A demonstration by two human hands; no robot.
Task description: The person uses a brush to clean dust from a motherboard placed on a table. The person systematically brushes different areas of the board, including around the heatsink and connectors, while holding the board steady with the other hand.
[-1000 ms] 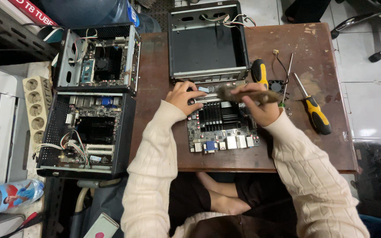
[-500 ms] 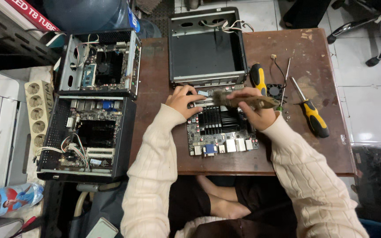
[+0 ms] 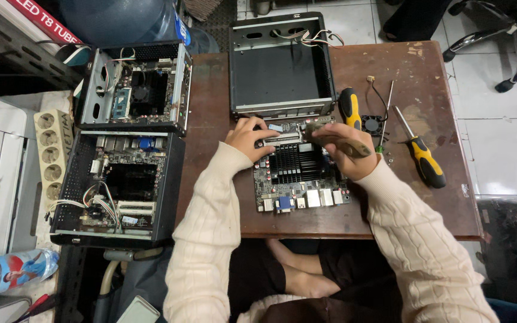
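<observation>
1. At my nine o'clock, off the table, two opened computer cases sit stacked edge to edge: the upper case [image 3: 134, 88] and the lower case [image 3: 118, 179], both lid-off so their boards face up. A white power strip [image 3: 52, 152] lies just beyond them.
2. My left hand [image 3: 248, 136] rests on the top-left corner of the motherboard [image 3: 297, 173], fingers curled down and pressing it, I judge to keep the board from sliding.
3. The motherboard lies flat at table centre, six o'clock of the empty black chassis [image 3: 280, 66], port side toward me.
4. My right hand [image 3: 345, 152] is wrapped closed around a brush [image 3: 336, 139], bristle end pointing to nine o'clock over the heatsink, held low and nearly level for sweeping.
5. At three o'clock of that hand lie a small fan [image 3: 371, 124] and two yellow-handled screwdrivers, the near screwdriver [image 3: 349, 106] and the far screwdriver [image 3: 421, 157], on the brown table [image 3: 438, 78], within reach.
</observation>
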